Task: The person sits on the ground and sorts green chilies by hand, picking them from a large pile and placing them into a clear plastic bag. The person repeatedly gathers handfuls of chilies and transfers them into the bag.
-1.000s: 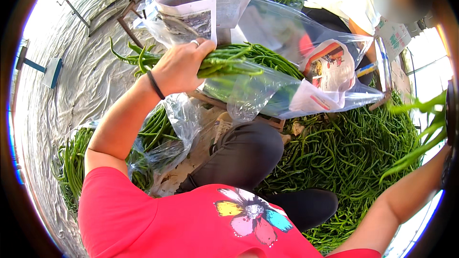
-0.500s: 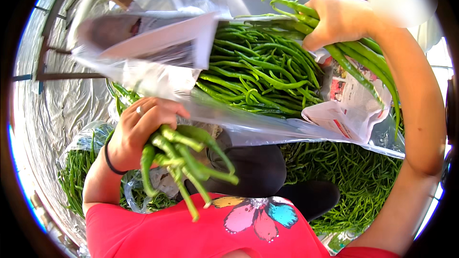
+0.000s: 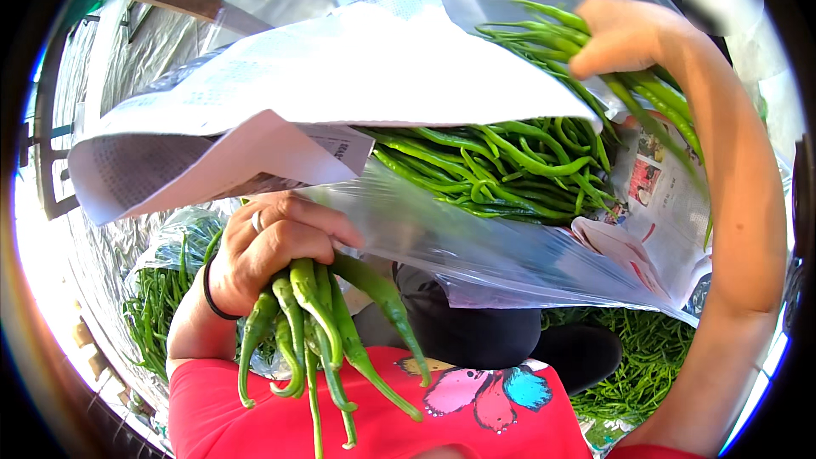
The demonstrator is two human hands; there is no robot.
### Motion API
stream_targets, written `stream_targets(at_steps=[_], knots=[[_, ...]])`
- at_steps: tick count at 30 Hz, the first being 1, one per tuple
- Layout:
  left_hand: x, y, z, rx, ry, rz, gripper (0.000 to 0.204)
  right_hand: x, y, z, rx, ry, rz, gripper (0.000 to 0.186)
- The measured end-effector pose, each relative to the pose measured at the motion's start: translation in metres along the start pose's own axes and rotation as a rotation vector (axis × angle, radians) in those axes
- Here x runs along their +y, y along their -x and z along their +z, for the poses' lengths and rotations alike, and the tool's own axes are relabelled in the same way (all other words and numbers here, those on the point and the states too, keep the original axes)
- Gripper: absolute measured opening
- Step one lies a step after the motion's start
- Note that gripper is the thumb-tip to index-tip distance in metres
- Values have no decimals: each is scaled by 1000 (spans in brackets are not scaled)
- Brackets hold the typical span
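My left hand (image 3: 276, 246), with a ring and a dark wrist band, is closed around a bunch of long green chillies (image 3: 319, 314) whose stem ends hang over my red shirt. At the upper right my right hand (image 3: 625, 34) grips a second bunch of green chillies (image 3: 548, 34), which sticks out on both sides of the fist. Between my hands lies a heap of green chillies (image 3: 510, 174) inside a clear plastic bag (image 3: 501, 259). A large newspaper sheet (image 3: 340, 68) stretches over the heap's far and left part, hiding it. Another printed sheet (image 3: 642, 178) lines the bag's right end.
A loose pile of green chillies (image 3: 642, 365) lies below the bag at the right. More chillies (image 3: 153, 306) in clear plastic (image 3: 191, 234) rest at the left. Behind them a wooden bar (image 3: 191, 0) crosses above crinkled silvery sheeting. My dark-clad leg (image 3: 467, 323) is under the bag.
The newspaper sheet has unfolded rightward and now covers much of the heap. My left hand has moved a little right and down with its bunch; my right hand has shifted slightly right.
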State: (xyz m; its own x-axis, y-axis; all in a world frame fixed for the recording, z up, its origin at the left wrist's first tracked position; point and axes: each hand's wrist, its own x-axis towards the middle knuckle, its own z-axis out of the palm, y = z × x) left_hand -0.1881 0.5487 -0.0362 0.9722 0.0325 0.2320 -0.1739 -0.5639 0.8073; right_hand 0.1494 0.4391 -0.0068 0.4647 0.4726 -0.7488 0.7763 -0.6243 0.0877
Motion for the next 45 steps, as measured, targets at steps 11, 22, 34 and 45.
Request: stream_targets(at_steps=[11,22,34,45], knots=[[8,18,7,48,43,-49,22,-21,13,57,-112,298,-126,45],[2,21,22,138,102,-30,23,-28,13,47,-96,89,-159,41],[-5,13,20,130,147,-38,21,-49,-9,26,-5,-331,-441,38],[-15,17,19,121,200,15,17,-57,-24,23,-6,121,-411,37]])
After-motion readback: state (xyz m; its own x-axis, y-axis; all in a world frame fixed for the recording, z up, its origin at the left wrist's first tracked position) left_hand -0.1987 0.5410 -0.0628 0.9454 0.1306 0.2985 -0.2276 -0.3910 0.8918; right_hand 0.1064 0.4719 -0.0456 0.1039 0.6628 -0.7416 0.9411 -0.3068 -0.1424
